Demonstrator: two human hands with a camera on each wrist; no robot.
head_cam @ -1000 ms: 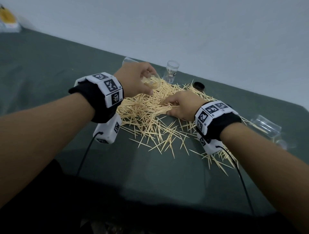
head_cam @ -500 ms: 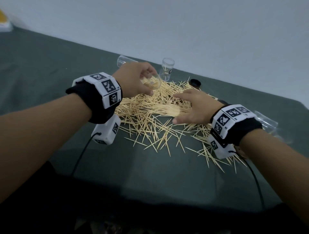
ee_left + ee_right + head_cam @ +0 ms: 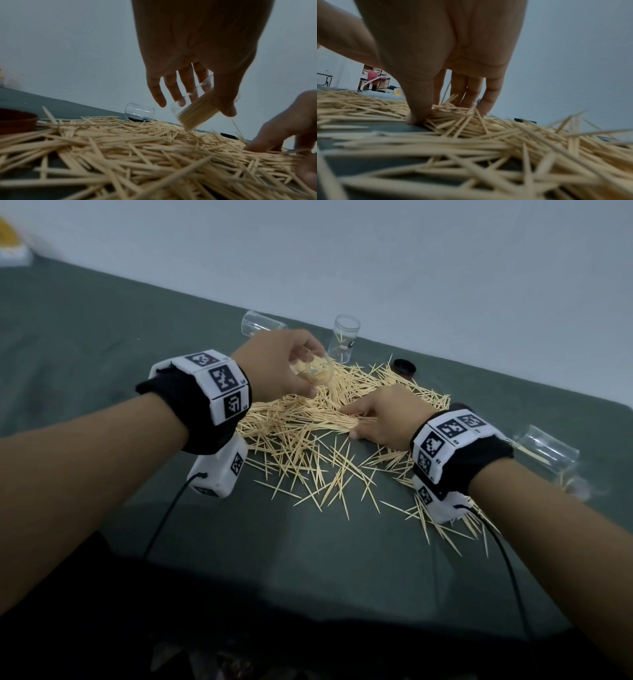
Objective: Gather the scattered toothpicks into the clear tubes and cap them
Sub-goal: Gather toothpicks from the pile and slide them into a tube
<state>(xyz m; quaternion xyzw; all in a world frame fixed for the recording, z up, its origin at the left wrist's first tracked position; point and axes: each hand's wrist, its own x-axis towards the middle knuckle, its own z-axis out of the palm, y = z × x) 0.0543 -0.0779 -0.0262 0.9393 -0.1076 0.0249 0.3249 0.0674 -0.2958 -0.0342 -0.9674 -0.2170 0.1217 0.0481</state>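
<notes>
Wooden toothpicks (image 3: 301, 436): my right hand (image 3: 383, 419) pinching bundle off table (image 3: 102, 344); aligning tips first. My left hand (image 3: 274, 368) gripping part-filled clear tube (image 3: 193, 109), tilting mouth toward me.

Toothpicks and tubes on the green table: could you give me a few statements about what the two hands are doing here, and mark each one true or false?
1. The left hand holds a clear tube partly filled with toothpicks. True.
2. The right hand holds a black cap. False: its fingers are down in the toothpick pile; the black cap lies on the table beyond it.
3. A second tube stands upright behind the pile. True.
4. All the toothpicks are already in tubes. False: most lie scattered on the table.
</notes>
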